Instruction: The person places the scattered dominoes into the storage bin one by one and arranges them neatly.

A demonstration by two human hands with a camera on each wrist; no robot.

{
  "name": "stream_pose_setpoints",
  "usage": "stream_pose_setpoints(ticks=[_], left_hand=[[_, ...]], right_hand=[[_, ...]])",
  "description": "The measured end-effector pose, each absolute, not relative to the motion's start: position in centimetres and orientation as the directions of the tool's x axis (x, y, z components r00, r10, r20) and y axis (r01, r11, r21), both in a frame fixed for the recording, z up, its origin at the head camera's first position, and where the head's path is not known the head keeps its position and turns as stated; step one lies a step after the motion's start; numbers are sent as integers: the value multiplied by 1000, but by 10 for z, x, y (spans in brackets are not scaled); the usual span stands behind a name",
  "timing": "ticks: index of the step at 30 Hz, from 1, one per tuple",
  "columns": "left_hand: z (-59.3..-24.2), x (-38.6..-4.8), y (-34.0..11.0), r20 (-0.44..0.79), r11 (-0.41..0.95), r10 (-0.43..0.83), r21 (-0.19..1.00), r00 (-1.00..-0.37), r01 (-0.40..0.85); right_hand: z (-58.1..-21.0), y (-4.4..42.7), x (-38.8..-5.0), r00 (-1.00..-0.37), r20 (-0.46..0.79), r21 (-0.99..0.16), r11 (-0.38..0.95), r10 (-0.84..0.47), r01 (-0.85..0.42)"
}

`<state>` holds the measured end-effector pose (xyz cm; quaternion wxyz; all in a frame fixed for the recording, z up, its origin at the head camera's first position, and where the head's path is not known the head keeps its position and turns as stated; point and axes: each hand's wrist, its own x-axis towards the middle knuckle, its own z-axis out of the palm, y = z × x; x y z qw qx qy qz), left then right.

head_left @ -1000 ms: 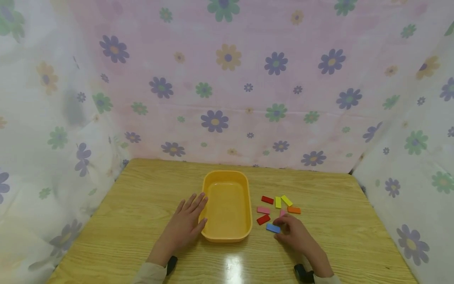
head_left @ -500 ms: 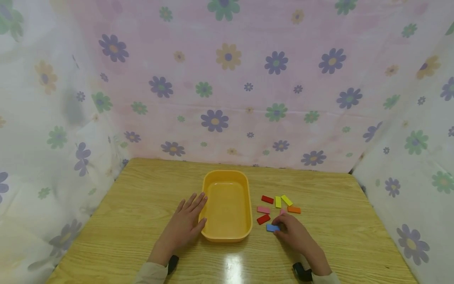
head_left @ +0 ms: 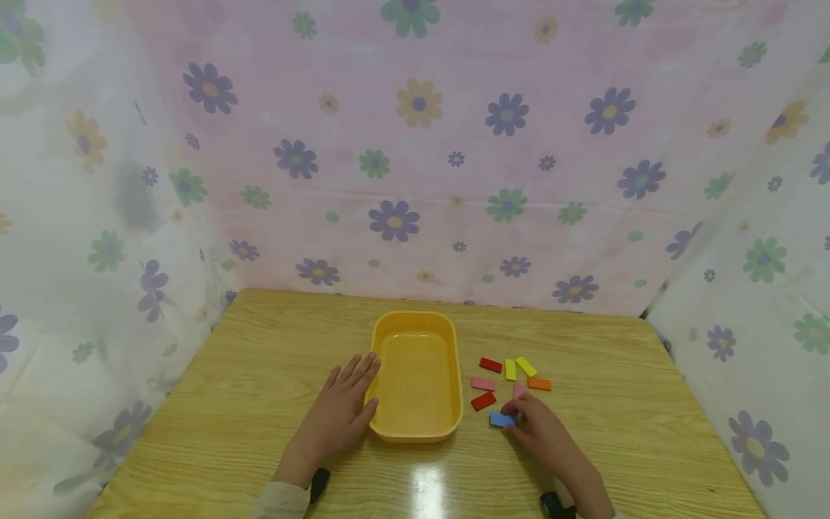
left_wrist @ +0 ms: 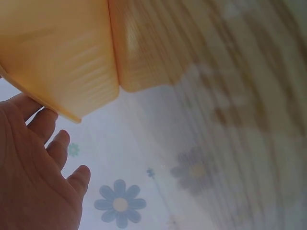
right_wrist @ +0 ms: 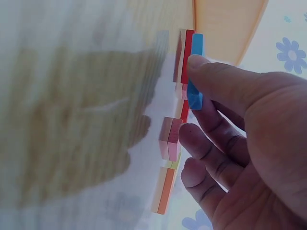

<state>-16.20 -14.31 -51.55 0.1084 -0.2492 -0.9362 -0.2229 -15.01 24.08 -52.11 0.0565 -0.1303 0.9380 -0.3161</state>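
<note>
Blue block [head_left: 500, 419] is sitting just beyond the near right corner of the orange-yellow tray [head_left: 415, 389], and the right hand [head_left: 542, 432] is pinching its right end between thumb and finger. Compared with a second ago, the digits are covering more of that end, and the block is showing a slight shift toward the person. Whether it is clearing the table [head_left: 292, 331], I cannot tell. The other fingers of this hand are bending loosely, reaching close to a pink block [head_left: 519, 390] that is partly hiding behind the knuckles.

The left hand [head_left: 340, 407] is spreading its fingers nearly straight, gripping nothing, and is touching the tray's left rim just as it was before. The tray is holding its place too. Between tray and right hand, two red blocks [head_left: 483, 401] and another pink block [head_left: 483, 383] are keeping their spots; two yellow blocks [head_left: 510, 370] and an orange block [head_left: 540, 384] are lying farther off.
</note>
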Motion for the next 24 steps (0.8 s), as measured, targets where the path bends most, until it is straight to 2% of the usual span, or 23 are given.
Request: stream_pose_setpoints(ticks=[10, 16, 24], left_hand=[[-514, -160, -142, 330, 770, 413, 371, -849, 519], [-518, -162, -144, 310, 780, 408, 371, -859, 505], [-520, -164, -144, 312, 776, 418, 365, -853, 514]], right_hand=[[-520, 240, -140, -959, 17, -628, 743, -285, -232], [-523, 234, -133, -956, 116, -741, 617, -271, -265], [-520, 214, -119, -1000, -9, -942, 334, 8, 12]])
